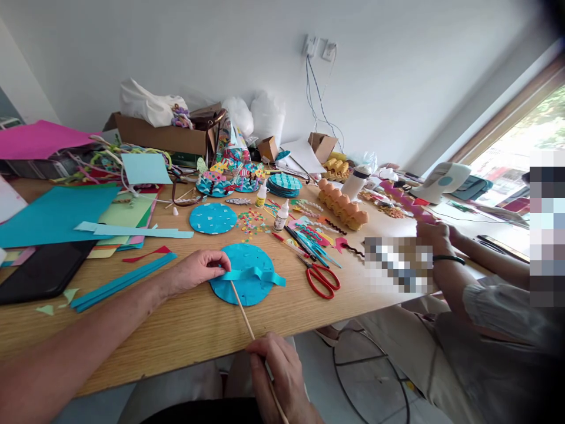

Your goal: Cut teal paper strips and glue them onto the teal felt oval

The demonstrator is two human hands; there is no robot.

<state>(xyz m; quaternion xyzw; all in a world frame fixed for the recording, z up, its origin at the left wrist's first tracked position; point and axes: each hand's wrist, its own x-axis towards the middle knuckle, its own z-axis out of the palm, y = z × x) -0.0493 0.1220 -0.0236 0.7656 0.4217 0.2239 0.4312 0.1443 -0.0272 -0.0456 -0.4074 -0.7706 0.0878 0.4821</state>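
On the table in front of me lies a blue disc [249, 256] with a wavy blue paper strip [260, 274] across it. My left hand [203, 270] pinches the strip's left end between thumb and fingers, over the disc's left side. A thin wooden stick [242, 311] runs up from my right hand [279, 372], which is closed around it below the table edge. The stick's far tip meets the strip close to my left fingertips; whether it goes under the strip I cannot tell. Flat blue strips [123, 284] rest beside my left forearm.
Red-handled scissors [323, 281] lie right of the disc, near pens [304, 244] and a glue bottle [281, 217]. Behind are another blue disc [213, 218], confetti [252, 224] and an egg carton [343, 204]. A co-worker's hands [435, 235] are at the right.
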